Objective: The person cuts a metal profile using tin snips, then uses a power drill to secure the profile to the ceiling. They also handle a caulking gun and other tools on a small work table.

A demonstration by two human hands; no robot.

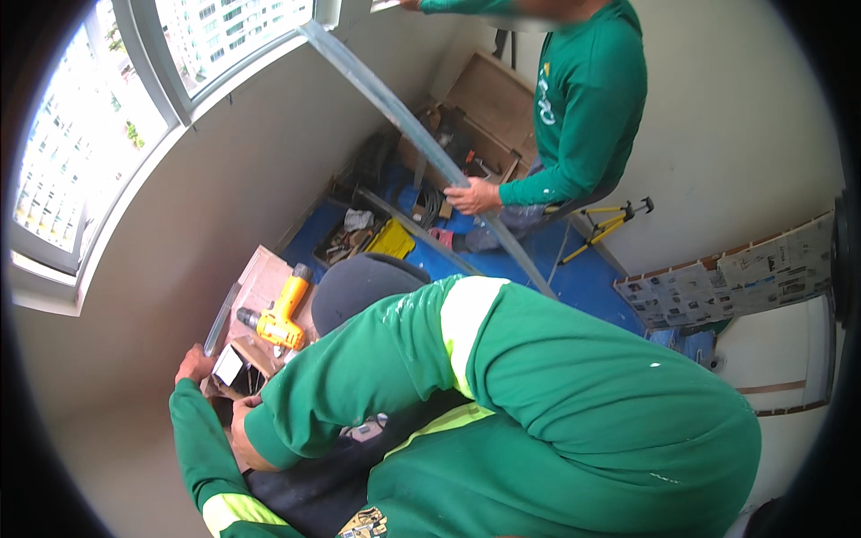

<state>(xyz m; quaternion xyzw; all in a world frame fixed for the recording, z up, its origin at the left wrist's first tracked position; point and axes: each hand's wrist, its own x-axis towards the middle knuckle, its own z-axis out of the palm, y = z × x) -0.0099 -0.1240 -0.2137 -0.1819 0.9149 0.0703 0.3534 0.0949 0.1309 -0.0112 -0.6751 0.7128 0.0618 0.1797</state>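
A small opened cardboard box with a white panel and a dark inside lies between my hands. At its left edge, my left hand has bent fingers closed against it. My right hand is curled at the box's near corner, with some fingertips hidden. Just beyond, a yellow-orange cordless drill lies on a pinkish-brown board. A narrow grey metal strip stands beside the board, close to my left hand. A dark grey rounded thing partly shows behind my right sleeve.
A co-worker in green grips a long metal profile that slants down from the window. Tools and a yellow-lidded toolbox lie on the blue floor covering. A yellow tripod stands by the right wall.
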